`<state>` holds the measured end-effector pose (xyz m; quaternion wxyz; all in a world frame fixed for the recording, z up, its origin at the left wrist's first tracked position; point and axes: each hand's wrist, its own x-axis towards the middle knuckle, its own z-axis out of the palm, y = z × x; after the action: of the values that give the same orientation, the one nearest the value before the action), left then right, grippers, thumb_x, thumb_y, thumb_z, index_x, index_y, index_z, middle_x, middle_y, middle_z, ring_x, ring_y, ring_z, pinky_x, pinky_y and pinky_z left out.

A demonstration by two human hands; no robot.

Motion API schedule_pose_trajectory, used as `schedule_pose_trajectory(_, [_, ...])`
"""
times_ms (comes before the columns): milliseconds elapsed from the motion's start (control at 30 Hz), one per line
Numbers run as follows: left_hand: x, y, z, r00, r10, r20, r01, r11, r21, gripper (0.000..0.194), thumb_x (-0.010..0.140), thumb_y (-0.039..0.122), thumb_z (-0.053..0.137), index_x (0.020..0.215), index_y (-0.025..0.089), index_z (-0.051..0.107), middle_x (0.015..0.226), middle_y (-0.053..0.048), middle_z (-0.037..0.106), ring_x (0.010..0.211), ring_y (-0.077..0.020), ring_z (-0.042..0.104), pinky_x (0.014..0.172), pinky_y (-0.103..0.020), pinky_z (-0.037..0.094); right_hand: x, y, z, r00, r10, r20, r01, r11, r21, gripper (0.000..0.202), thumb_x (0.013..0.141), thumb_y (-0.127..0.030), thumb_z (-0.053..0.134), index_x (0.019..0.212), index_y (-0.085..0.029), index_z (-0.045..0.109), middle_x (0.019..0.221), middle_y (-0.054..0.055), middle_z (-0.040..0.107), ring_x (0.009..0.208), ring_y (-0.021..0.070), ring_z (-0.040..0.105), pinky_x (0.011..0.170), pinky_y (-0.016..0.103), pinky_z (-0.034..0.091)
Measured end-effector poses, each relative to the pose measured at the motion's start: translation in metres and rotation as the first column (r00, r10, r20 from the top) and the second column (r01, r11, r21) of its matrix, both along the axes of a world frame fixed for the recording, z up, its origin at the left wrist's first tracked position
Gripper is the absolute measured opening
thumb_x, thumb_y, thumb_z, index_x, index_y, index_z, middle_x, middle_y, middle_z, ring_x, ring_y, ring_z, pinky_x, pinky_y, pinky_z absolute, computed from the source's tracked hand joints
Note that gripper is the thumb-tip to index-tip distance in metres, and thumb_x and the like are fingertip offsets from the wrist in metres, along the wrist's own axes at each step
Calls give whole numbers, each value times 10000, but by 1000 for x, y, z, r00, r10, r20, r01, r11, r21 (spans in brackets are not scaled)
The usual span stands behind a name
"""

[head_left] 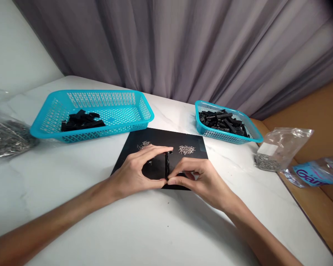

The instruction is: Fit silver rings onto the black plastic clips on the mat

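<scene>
A grey curtain (166,44) hangs at 12 o'clock in my head view, behind the pale worktop (127,229). I have the larger blue basket (122,129) at 10 o'clock, the smaller blue basket (224,136) at 2, and a black mat (166,137) in the middle. Over it, my left hand (134,168) clamps the slim black part (167,164) lengthwise, forefinger at its 12 o'clock end, thumb at 6. My right hand (202,175) has thumb and forefinger nearly together at that lower end; I can't tell whether they pinch it. A small pin pile (187,149) lies at 1 o'clock on the mat.
</scene>
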<state>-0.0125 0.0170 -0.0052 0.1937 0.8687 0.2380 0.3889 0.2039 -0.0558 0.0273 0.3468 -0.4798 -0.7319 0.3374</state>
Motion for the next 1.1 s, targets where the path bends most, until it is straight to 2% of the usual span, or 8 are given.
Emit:
schedule_pose_trajectory(100, [-1,0,0,1000,-9,-15,8,1000,-25,631,741,187,780,1345,222,601,1262,-75,726,1136,-263,703,1096,-451,529,3,-1,2,999,51,1,-51,999,-13,106,939,-318,723,981,-260,801,918,3,751,725,133,603,631,277,447])
schedule_pose_trajectory(300, [-2,1,6,1000,3,17,-2,1000,-20,639,732,197,799,1342,230,612,1238,-79,732,1119,-272,702,1040,-448,563,5,-3,7,1000,26,0,-26,999,-35,137,971,-333,677,1012,-249,777,969,19,751,776,149,638,631,272,480])
schedule_pose_trajectory(467, [-5,2,8,1000,-8,26,9,1000,-26,645,749,259,842,1349,222,608,1231,-77,725,1104,-250,697,983,-398,597,10,-5,5,982,-184,35,176,972,156,296,1066,-321,478,1033,-235,759,1164,90,685,1116,229,627,910,374,509])
schedule_pose_trajectory(567, [-6,2,8,1000,-9,25,10,999,-40,636,751,257,829,1345,223,605,1236,-78,717,1096,-247,697,976,-395,600,9,-7,0,958,-287,22,274,934,230,331,1066,-332,467,961,-222,760,1013,88,685,949,210,654,838,375,529])
schedule_pose_trajectory(633, [-5,1,8,1000,3,24,-2,999,-49,639,736,246,824,1336,220,605,1229,-79,714,1094,-249,694,965,-391,600,6,-8,-3,959,-266,-101,279,950,142,315,1048,-352,517,894,-209,753,827,51,692,712,163,648,673,322,549])
schedule_pose_trajectory(700, [-5,0,9,1000,15,20,-14,998,-54,637,724,232,815,1325,214,604,1212,-80,713,1082,-246,693,953,-386,600,1,-10,-4,938,-224,-266,238,971,19,277,1017,-367,586,879,-197,756,780,39,719,609,143,656,594,296,573])
schedule_pose_trajectory(900, [-4,0,10,999,38,19,-37,997,-63,632,707,189,789,1309,216,600,1205,-80,712,1070,-246,693,942,-386,596,-13,-12,-6,883,-173,-437,128,983,-129,242,979,-367,646,916,-174,776,829,66,771,694,192,759,678,340,664])
schedule_pose_trajectory(1100, [-3,-1,8,997,62,35,-59,995,-74,622,687,177,788,1284,207,614,1197,-76,717,1047,-241,701,927,-381,596,-14,-12,-9,876,-154,-458,112,987,-117,214,996,-309,627,941,-175,785,826,57,782,709,182,769,700,325,666])
